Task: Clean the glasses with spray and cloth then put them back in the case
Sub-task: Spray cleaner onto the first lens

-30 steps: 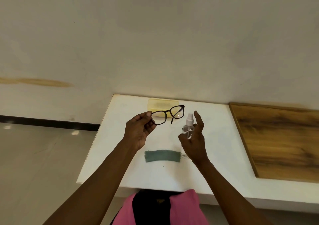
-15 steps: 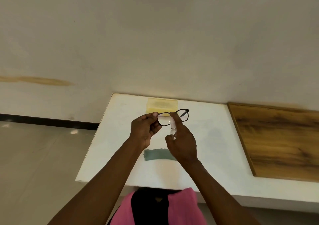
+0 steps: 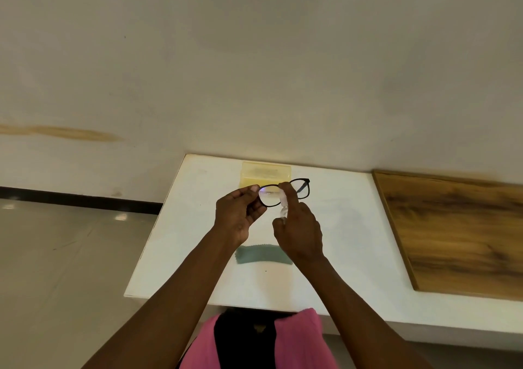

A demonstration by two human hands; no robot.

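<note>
Black-framed glasses [image 3: 303, 188] hang above the white table, pinched at their left end by my left hand [image 3: 239, 213]. My right hand [image 3: 300, 232] grips a small clear spray bottle [image 3: 283, 208], its white nozzle close against the left lens, with the index finger on top of the nozzle. A teal cloth [image 3: 259, 255] lies flat on the table below both hands, partly hidden by my right wrist. The pale yellow glasses case [image 3: 266, 172] sits at the table's far edge by the wall, behind the glasses.
The white table [image 3: 353, 241] meets a wooden panel [image 3: 458, 232] on the right. A plain wall rises just behind it. Tiled floor [image 3: 62, 255] lies to the left. Pink and black clothing [image 3: 254, 340] shows at the near edge.
My right hand has brought the spray bottle leftward and up to the lens. The glasses shifted slightly right in my left hand.
</note>
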